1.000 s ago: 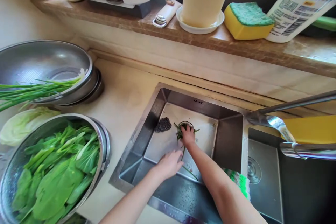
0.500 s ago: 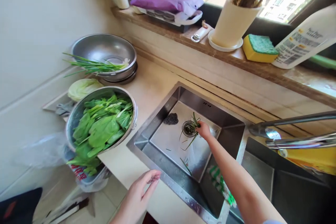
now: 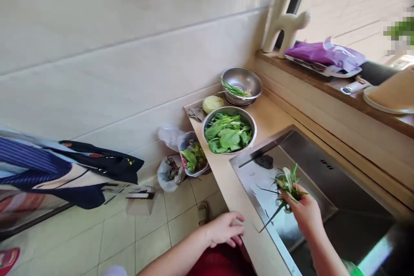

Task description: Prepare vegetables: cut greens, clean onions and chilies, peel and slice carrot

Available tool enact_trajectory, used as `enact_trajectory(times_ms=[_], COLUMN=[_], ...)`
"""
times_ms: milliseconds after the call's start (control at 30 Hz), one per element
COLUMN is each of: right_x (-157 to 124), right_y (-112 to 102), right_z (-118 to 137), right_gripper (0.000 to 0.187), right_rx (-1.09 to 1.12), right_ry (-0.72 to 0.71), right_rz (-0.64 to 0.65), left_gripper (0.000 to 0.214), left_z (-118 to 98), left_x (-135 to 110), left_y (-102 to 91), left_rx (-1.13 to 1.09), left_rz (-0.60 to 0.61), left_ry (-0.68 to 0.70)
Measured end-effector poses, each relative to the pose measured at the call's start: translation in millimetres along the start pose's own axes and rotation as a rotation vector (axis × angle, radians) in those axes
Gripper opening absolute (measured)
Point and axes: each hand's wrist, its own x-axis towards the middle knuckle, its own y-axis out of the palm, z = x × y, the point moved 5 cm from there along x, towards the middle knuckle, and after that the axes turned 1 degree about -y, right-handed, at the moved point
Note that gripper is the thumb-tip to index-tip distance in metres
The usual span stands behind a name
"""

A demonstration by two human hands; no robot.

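My right hand is closed around a clump of green vegetable scraps and holds it up over the near left side of the steel sink. Long thin green blades hang from the clump toward the sink's rim. My left hand, its fingers slightly bent and apart, hovers by the counter's front edge with nothing seen in it. A dark scouring pad lies in the sink's far left corner. Left of the sink, leafy greens fill a metal colander.
Behind the colander are a cut cabbage and a steel bowl with scallions. Below the counter's left edge, a bin contains leaves; a bagged container stands beside it. Aprons hang at left.
My right hand has lifted the scraps from around the drain, up and toward the counter's front edge. The view has swung left, bringing in the floor, bins and hanging aprons.
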Motion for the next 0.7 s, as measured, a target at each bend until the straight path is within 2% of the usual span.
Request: enact_trajectory(times_ms=[33,100,167,267,333,400,500,533,600,700], right_x=[-11.7,-33.6,-48.9,-56.0,-50.8,-37.5,-8.4,-0.1,10.1,6.4], right_y=[24.4,76.4,127.3,193.6,233.7,274.4,339.1,358.4,383.7,388.8], right_z=[26.4,81.6,134.9,198.2,220.0,221.7,190.7,175.0,145.4,116.1], right_gripper=[0.032,0.025,0.016,0.011,0.017,0.023,0.033,0.035,0.042,0.041], right_rx=[0.037,0.063,0.055,0.043,0.026,-0.048,-0.331,-0.426,-0.531,-0.541], right_ry=[-0.060,-0.188,-0.331,-0.568,-0.674,-0.692,-0.554,-0.494,-0.413,-0.379], right_rz=[0.044,0.108,0.129,0.097,0.072,0.058,0.168,0.244,0.334,0.343], left_gripper=[0.048,0.051,0.048,0.038,0.027,0.016,0.018,0.021,0.023,0.020], left_z=[1.0,-7.2,-22.9,-49.4,-68.8,-86.4,-100.7,-101.2,-96.4,-81.0], left_x=[-4.4,-18.9,-37.1,-57.6,-61.3,-58.3,-45.1,-38.8,-26.1,-14.4], left_y=[-2.8,-16.9,-46.8,-117.2,-174.4,-233.2,-302.2,-317.4,-336.9,-345.7], left_rx=[-0.110,-0.302,-0.437,-0.575,-0.640,-0.633,-0.537,-0.510,-0.467,-0.369], left_rz=[0.070,0.153,0.141,-0.007,-0.166,-0.407,-0.739,-0.798,-0.836,-0.819], left_ry=[-0.020,0.045,0.148,0.225,0.289,0.380,0.436,0.426,0.387,0.359])
